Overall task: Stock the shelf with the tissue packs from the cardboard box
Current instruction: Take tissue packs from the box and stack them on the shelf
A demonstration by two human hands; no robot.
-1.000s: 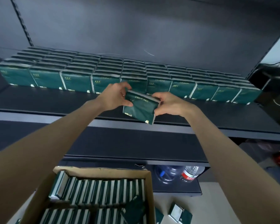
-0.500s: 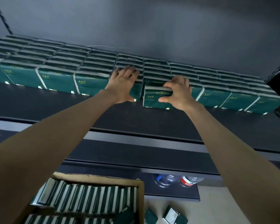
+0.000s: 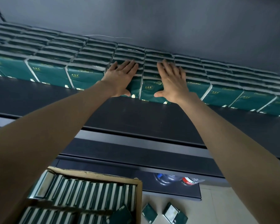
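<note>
Dark green tissue packs stand in long rows, several deep, on the dark shelf. My left hand lies flat, fingers straight, against the front of one pack in the front row. My right hand presses flat on the neighbouring front pack, thumb spread near its lower edge. Neither hand curls round anything. The cardboard box sits at the bottom left below the shelf, filled with more green and white packs standing on edge.
Two loose tissue packs lie on the pale floor right of the box. Plastic bottles, one with a red label, lie under the lowest shelf. A second shelf edge runs below the stocked one. A dark wall rises behind.
A second ago both hands held one pack in front of the shelf. It now stands in the front row, my right hand has let go, and both palms press flat on the packs.
</note>
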